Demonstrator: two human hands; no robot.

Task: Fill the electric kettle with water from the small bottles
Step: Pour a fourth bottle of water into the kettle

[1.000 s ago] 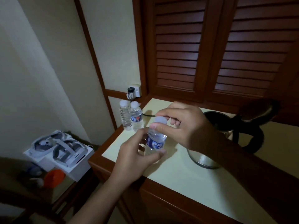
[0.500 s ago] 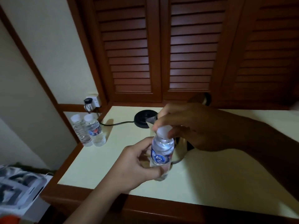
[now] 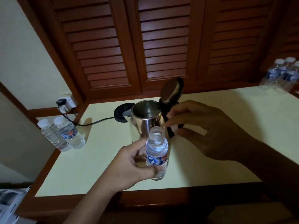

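A steel electric kettle stands on the pale table with its lid flipped up. My left hand grips a small water bottle upright in front of the kettle; the bottle's neck is uncapped. My right hand hovers just right of the bottle mouth, pinching the white cap between thumb and fingers, beside the kettle's black handle. The kettle's inside looks dark, and I cannot tell its water level.
The black kettle base sits behind the kettle, its cord running to a wall socket. Two capped bottles stand at the table's left edge. More bottles cluster at the far right. Louvred wooden doors rise behind.
The cap has come off the bottle and my right hand has lifted it away to the right. The view has shifted, so the open kettle now shows fully.
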